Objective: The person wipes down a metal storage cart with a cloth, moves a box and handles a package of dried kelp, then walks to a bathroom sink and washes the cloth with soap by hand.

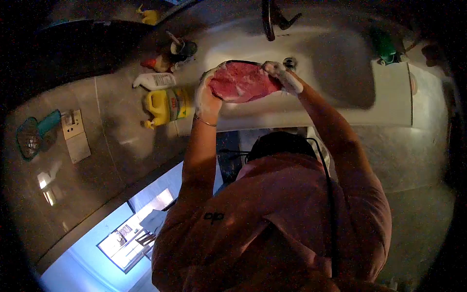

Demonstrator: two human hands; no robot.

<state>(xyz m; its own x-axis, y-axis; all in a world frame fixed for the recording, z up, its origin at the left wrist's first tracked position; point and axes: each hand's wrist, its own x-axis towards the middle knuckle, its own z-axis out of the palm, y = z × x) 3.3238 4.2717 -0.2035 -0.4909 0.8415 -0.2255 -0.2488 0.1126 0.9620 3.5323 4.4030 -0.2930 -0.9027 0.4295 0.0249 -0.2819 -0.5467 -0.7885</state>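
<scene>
Above the front part of the sink, I hold a red-pink, oval piece that looks like soapy fabric [243, 82] between both hands. A dark line runs along its upper edge, and its exact kind cannot be made out. My left hand [208, 95], with a band at the wrist, grips its left end. Its right end is in my right hand [287, 80], whose fingers are closed around the edge. White foam covers much of both hands. Behind the right hand, the drain [290, 63] shows in the sink [321, 104].
A dark faucet [268, 22] stands over the sink's far side. On the left lie a yellow jug [159, 106] and a white bottle [154, 80], near a cup with a brush [178, 47]. A green object [384, 46] is at the far right.
</scene>
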